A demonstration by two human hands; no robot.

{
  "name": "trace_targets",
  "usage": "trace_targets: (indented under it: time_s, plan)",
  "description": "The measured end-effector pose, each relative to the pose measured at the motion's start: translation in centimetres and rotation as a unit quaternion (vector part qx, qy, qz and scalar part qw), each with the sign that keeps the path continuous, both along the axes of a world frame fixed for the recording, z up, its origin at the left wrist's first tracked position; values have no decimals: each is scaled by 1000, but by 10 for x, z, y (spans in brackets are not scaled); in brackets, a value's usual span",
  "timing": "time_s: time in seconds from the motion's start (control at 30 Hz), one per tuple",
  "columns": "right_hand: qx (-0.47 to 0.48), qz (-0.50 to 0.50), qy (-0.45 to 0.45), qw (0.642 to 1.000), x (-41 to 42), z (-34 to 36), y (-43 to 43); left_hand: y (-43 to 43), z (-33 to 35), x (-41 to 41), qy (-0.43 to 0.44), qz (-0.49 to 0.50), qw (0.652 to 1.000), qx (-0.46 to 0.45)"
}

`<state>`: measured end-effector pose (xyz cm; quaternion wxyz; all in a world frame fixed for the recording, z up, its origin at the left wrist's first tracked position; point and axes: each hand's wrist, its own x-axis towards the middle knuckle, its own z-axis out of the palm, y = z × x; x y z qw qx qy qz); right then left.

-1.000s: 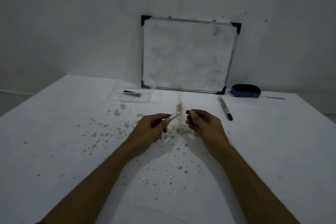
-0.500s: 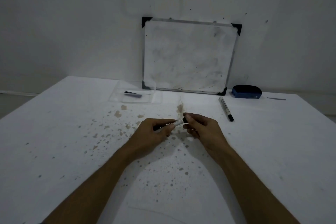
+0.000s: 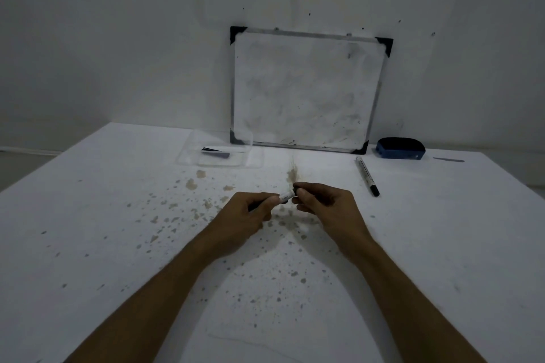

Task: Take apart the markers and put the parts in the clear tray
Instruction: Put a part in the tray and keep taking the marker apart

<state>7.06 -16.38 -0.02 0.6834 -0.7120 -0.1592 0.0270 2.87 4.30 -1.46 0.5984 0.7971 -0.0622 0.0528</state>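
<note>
Both forearms come up from the bottom edge over the stained white table (image 3: 88,215), whose near part is bare on either side of them. The left hand (image 3: 244,215) is closed around a marker (image 3: 285,196); only its white end shows past the fingers, the rest hidden in the fist. The right hand (image 3: 327,203) pinches that end's dark tip, though the dim light blurs the contact. To the right, well apart, a second marker (image 3: 367,175) lies flat. Farther back left sits the clear tray (image 3: 188,153), its walls faint, holding dark parts (image 3: 215,153). A whiteboard (image 3: 306,91) leans on the wall, an eraser (image 3: 401,148) beside it.
</note>
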Motion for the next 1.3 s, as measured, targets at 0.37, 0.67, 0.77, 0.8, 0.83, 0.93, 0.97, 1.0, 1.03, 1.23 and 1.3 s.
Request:
trace_targets:
  time_s: [0.37,0.67,0.77,0.8,0.83,0.93,0.97,1.0,1.03,1.23,1.3]
  plan:
    - [-37,18,0,999,2,5,1,-6,0,0,0,18,1000,18]
    - [-133,-112,29,984,-38,17,-17,-41,37,7,51,-11,982,-182]
    - [-151,-125,26,980,-53,15,-31,-70,47,15,46,-53,983,-169]
    - [-152,-138,15,979,-56,15,-36,-80,46,18,48,-61,985,-153]
    - [-153,-152,8,976,-58,16,-42,-91,45,21,51,-65,987,-134]
    - [-159,-180,5,971,-57,15,-64,-119,40,29,55,-70,990,-111]
    - [-164,-183,12,969,-55,15,-71,-127,38,33,61,-73,989,-111]
    - [-171,-181,20,968,-52,16,-79,-134,37,36,66,-78,989,-110]
    - [-182,-174,31,967,-48,16,-86,-140,36,40,71,-83,988,-106]
    - [-222,-171,92,956,1,27,-126,-154,23,66,31,-44,996,68]
    - [-235,-230,86,940,31,27,-140,-144,6,71,-34,36,969,243]
